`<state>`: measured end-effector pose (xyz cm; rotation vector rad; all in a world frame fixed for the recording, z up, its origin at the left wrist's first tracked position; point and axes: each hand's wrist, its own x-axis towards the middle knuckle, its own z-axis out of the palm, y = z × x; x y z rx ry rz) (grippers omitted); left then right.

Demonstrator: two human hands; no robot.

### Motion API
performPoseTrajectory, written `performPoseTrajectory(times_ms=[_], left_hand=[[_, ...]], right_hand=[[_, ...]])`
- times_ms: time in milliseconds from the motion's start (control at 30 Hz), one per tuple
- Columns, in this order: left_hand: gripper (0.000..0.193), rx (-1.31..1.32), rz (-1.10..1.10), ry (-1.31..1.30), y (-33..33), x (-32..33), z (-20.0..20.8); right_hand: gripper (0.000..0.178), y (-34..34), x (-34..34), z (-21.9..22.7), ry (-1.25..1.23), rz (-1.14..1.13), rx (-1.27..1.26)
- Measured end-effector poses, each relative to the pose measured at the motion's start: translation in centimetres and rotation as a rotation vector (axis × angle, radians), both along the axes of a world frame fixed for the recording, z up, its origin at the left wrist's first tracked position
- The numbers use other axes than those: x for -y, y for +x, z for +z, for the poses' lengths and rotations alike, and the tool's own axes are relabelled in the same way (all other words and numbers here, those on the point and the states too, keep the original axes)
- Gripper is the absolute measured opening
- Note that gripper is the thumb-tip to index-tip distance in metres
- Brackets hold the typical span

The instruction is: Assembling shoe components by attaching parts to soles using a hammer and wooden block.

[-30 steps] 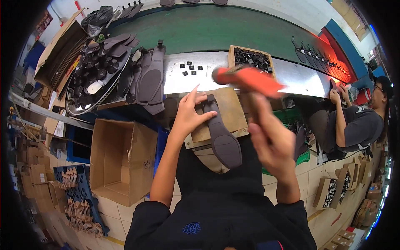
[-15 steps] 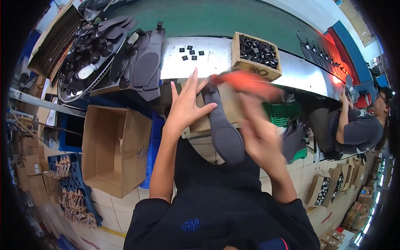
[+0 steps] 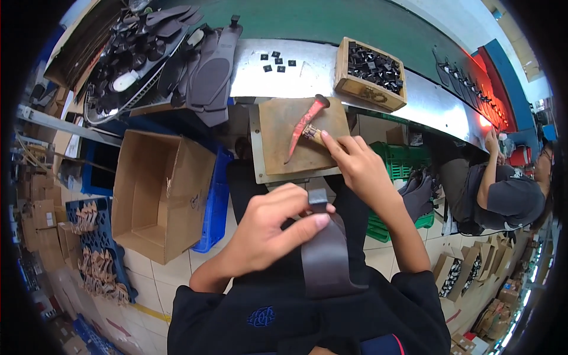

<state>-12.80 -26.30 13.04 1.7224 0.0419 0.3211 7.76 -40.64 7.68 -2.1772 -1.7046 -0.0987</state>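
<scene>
My left hand [image 3: 266,228] is closed round the heel end of a dark grey shoe sole [image 3: 325,260], lifted close to my chest. The block heel points up, its square tip showing between thumb and fingers. With my right hand [image 3: 364,171] I grip the wooden handle of a hammer [image 3: 305,129]; its worn red head rests on a brown work board [image 3: 275,130]. Beyond the board, several small black square pieces [image 3: 278,61] lie on the metal bench top.
A wooden box [image 3: 368,94] of black pieces stands on the bench's right. Stacked grey soles [image 3: 210,74] and a wire basket [image 3: 127,97] of black heels are at left. An open carton [image 3: 165,201] sits below left; a co-worker [image 3: 509,189] sits at far right.
The sole has come off the board toward my chest, and my left hand has taken hold of its heel end. The hammer has stopped its blurred swing and come down onto the board.
</scene>
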Motion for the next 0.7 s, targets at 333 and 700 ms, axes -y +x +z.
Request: performPoseTrajectory(times_ms=[333, 700], left_hand=[[0.028, -0.092, -0.34, -0.406, -0.3, 3.5, 0.7], [0.036, -0.154, -0.664, -0.578, -1.6, 7.5, 0.7]], right_hand=[[0.043, -3.1, 3.2, 4.3, 0.272, 0.572, -1.262], [0.046, -6.8, 6.6, 4.6, 0.28, 0.62, -1.66]])
